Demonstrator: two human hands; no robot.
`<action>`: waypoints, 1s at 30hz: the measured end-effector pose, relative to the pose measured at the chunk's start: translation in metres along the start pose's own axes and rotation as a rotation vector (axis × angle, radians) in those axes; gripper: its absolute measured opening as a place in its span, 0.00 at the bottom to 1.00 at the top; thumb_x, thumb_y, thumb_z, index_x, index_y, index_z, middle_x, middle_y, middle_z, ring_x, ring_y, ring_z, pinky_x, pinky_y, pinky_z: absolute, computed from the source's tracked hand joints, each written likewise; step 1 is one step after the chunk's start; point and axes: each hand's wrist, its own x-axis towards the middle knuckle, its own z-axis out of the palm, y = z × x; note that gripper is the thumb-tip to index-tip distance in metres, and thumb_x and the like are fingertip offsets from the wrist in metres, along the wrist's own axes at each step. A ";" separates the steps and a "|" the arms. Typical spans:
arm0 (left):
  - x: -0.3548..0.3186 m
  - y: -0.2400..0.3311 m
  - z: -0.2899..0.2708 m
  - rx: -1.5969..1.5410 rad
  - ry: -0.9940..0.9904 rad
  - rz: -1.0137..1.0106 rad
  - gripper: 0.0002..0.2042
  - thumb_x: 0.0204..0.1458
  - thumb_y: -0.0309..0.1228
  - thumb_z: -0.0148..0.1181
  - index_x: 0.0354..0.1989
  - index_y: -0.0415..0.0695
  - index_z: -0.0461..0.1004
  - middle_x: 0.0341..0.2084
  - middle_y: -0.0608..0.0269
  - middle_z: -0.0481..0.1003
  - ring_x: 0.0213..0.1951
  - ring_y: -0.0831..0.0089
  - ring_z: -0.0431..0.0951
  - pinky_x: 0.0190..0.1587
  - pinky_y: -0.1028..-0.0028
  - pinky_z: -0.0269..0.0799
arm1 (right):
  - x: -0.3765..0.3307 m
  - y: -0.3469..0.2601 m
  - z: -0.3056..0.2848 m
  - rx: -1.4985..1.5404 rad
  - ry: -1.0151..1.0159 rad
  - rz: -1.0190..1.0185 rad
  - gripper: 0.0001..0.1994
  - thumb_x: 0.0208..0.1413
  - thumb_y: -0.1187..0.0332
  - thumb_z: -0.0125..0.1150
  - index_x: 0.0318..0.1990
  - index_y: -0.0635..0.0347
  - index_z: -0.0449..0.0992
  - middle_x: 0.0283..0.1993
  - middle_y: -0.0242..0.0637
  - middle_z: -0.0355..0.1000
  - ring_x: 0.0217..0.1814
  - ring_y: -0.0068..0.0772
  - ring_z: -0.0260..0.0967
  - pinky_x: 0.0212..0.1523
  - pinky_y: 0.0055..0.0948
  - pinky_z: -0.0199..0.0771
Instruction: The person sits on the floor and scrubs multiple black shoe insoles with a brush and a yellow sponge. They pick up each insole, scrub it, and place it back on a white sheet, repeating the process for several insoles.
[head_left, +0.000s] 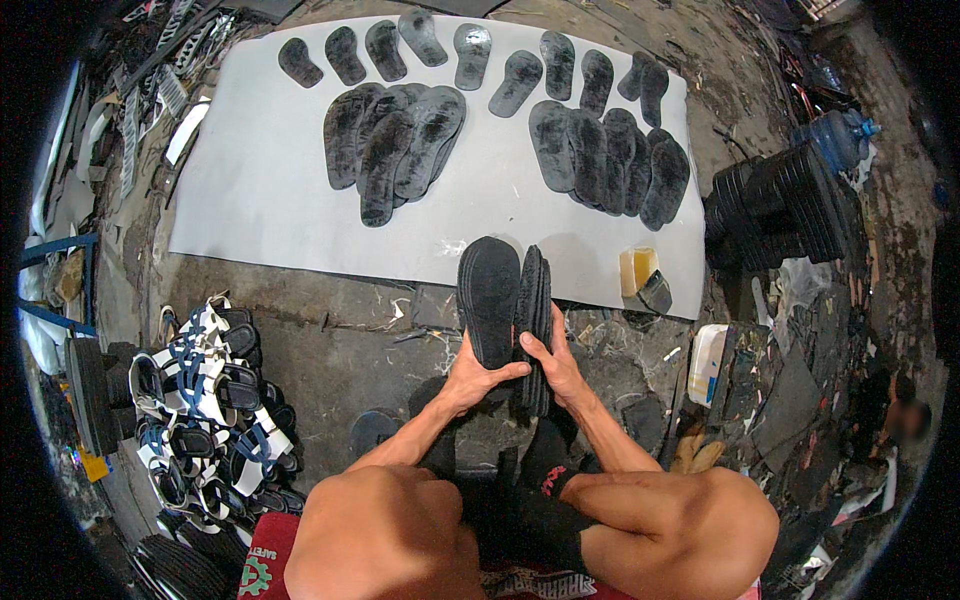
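Your left hand [478, 378] grips the front sole [489, 297], fingers curled under its heel; your right hand [556, 368] clamps the upright stack [533, 320] just behind. Peel squarely, thumb steadying the stack

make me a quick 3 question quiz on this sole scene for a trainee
1. True or false: both hands grip the stack of soles that stands on edge.
2. Which thing lies nearest the right end of the white sheet? A) yellow glue tub B) sandal pile C) blue water bottle
3. In a few words: how are the soles on the sheet laid out?

Key
1. True: the left hand holds the front sole and the right hand clasps the stack behind it.
2. A: the tub sits at the sheet's lower right corner.
3. A row of single small soles along the far edge, and two fanned groups nearer.
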 end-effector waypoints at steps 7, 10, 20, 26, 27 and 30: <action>0.000 -0.008 -0.009 -0.053 0.021 -0.061 0.42 0.53 0.32 0.86 0.73 0.40 0.66 0.62 0.56 0.79 0.62 0.64 0.80 0.67 0.62 0.76 | 0.002 -0.005 -0.005 -0.035 -0.014 0.026 0.46 0.71 0.57 0.72 0.86 0.53 0.48 0.75 0.45 0.67 0.73 0.39 0.68 0.74 0.43 0.70; 0.002 -0.001 -0.002 0.191 0.075 0.084 0.33 0.57 0.26 0.77 0.70 0.39 0.69 0.58 0.56 0.81 0.57 0.64 0.82 0.62 0.62 0.79 | 0.004 -0.001 -0.018 -0.143 0.004 -0.027 0.44 0.71 0.56 0.71 0.85 0.55 0.50 0.73 0.46 0.70 0.71 0.37 0.71 0.71 0.40 0.73; 0.005 0.010 -0.039 -0.573 0.078 -0.398 0.20 0.65 0.32 0.71 0.61 0.37 0.77 0.57 0.50 0.82 0.52 0.61 0.86 0.53 0.55 0.86 | -0.008 -0.015 -0.052 0.561 -0.080 0.323 0.32 0.70 0.53 0.62 0.69 0.73 0.73 0.64 0.56 0.81 0.63 0.52 0.84 0.67 0.47 0.85; 0.009 -0.002 -0.039 -0.241 0.113 -0.334 0.29 0.61 0.32 0.79 0.67 0.36 0.72 0.58 0.51 0.82 0.54 0.60 0.85 0.56 0.55 0.86 | -0.008 0.012 -0.056 0.086 0.203 0.090 0.33 0.68 0.68 0.72 0.77 0.61 0.64 0.69 0.45 0.75 0.68 0.42 0.74 0.70 0.44 0.76; 0.009 -0.002 -0.039 -0.229 0.134 -0.261 0.32 0.62 0.31 0.79 0.70 0.36 0.69 0.60 0.50 0.81 0.56 0.61 0.84 0.58 0.57 0.85 | -0.007 0.011 -0.059 -0.063 0.244 0.026 0.34 0.69 0.66 0.72 0.77 0.62 0.64 0.69 0.45 0.75 0.68 0.41 0.74 0.70 0.44 0.75; 0.003 -0.005 -0.037 -0.129 0.213 -0.069 0.37 0.63 0.30 0.77 0.76 0.35 0.63 0.64 0.50 0.79 0.60 0.62 0.82 0.62 0.61 0.82 | -0.010 -0.007 -0.061 -0.375 0.324 -0.120 0.34 0.72 0.62 0.71 0.78 0.63 0.62 0.70 0.44 0.74 0.69 0.38 0.72 0.72 0.42 0.72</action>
